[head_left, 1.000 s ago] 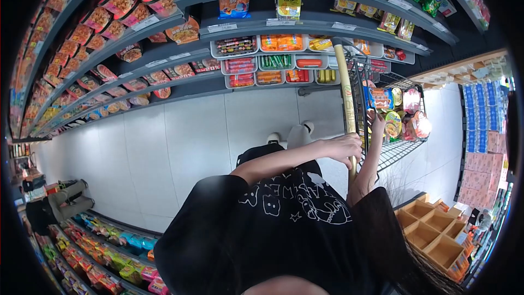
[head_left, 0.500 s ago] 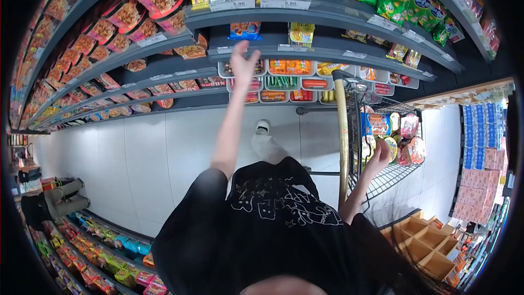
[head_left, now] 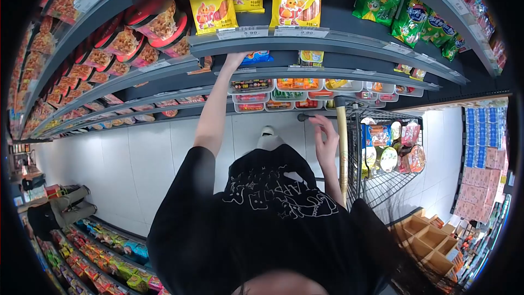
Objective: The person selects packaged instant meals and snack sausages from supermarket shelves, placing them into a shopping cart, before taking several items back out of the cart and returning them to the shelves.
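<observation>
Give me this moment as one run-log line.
left hand: extended beneath shelf edge, fingers hidden, near blue packet | right hand: empty, open, near yellowish cart handle | wire cart: lidded tubs inside

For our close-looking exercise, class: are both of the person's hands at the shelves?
No, the left hand is at the shelves, but the right hand is beside the cart handle.
</observation>
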The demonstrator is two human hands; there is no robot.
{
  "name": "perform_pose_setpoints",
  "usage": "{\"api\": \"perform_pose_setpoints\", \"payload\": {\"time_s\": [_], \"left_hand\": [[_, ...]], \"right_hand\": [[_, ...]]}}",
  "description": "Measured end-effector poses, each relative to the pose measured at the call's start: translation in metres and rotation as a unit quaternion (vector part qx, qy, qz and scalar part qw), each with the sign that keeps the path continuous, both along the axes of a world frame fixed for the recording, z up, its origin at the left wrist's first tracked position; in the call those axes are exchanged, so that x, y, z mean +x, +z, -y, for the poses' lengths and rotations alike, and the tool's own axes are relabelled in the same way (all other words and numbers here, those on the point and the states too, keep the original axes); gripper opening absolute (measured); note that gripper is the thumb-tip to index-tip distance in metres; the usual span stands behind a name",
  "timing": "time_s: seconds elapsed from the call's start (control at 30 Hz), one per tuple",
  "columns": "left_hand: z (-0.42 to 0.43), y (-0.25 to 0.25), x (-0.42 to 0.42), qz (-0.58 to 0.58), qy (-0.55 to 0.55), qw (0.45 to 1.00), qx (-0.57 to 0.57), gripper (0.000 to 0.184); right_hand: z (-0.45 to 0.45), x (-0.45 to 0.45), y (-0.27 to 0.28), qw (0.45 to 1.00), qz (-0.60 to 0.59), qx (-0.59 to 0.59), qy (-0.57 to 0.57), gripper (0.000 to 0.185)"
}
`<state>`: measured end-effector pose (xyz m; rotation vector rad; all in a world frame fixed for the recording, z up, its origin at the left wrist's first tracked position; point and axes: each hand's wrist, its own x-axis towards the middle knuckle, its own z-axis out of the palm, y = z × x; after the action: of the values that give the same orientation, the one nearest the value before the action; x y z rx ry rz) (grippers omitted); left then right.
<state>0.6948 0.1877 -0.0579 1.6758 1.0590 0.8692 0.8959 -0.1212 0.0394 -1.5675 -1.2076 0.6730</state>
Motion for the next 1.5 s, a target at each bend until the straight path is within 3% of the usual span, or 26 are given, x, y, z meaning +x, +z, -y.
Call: {"api": "perform_pose_setpoints", "payload": {"time_s": [0.07, 0.13, 0.2, 0.23, 0.33, 0.4, 0.57, 0.7, 0.8, 0.87, 0.97, 1.13, 1.5], "left_hand": [[0.014, 0.017, 0.007, -0.028, 0.087, 0.995, 0.039, 0.041], [0.023, 0.037, 0.006, -0.045, 0.066, 0.996, 0.028, 0.042], [0.051, 0.064, 0.012, 0.178, 0.085, 0.977, -0.084, 0.043], [0.057, 0.070, 0.010, 0.173, 0.097, 0.955, -0.218, 0.043], [0.109, 0.088, 0.003, 0.224, 0.051, 0.941, -0.249, 0.042], [0.143, 0.090, -0.019, 0.159, 0.034, 0.959, -0.231, 0.041], [0.221, 0.080, -0.043, 0.228, 0.010, 0.930, -0.289, 0.044], [0.243, 0.079, -0.079, 0.238, -0.041, 0.941, -0.237, 0.052], [0.246, 0.080, -0.113, 0.194, -0.070, 0.956, -0.209, 0.045], [0.240, 0.080, -0.119, 0.273, -0.091, 0.904, -0.317, 0.040], [0.236, 0.085, -0.125, 0.225, -0.117, 0.924, -0.286, 0.039], [0.238, 0.085, -0.138, 0.248, -0.140, 0.929, -0.236, 0.034], [0.235, 0.076, -0.142, 0.285, -0.160, 0.904, -0.274, 0.031]], "right_hand": [[-0.005, 0.001, 0.002, 1.000, 0.011, -0.002, 0.008, 0.025], [-0.011, -0.001, 0.002, 1.000, 0.023, -0.004, 0.015, 0.025], [-0.016, -0.007, 0.003, 1.000, -0.007, -0.002, 0.006, 0.028], [-0.017, -0.010, 0.001, 1.000, -0.008, -0.004, 0.004, 0.028], [-0.022, -0.019, -0.003, 0.994, -0.095, -0.005, 0.043, 0.030], [-0.021, -0.040, -0.004, 0.974, -0.210, -0.024, 0.081, 0.036], [-0.022, -0.072, 0.000, 0.933, -0.337, -0.087, 0.090, 0.050], [-0.021, -0.116, -0.011, 0.960, -0.249, -0.086, 0.098, 0.055], [-0.015, -0.142, -0.014, 0.943, -0.309, -0.067, 0.101, 0.052], [-0.016, -0.145, -0.018, 0.937, -0.335, -0.037, 0.097, 0.051], [-0.019, -0.145, -0.021, 0.920, -0.376, 0.001, 0.108, 0.052], [-0.017, -0.157, -0.016, 0.912, -0.393, 0.012, 0.120, 0.050], [-0.014, -0.162, -0.027, 0.916, -0.385, 0.030, 0.108, 0.052]]}}
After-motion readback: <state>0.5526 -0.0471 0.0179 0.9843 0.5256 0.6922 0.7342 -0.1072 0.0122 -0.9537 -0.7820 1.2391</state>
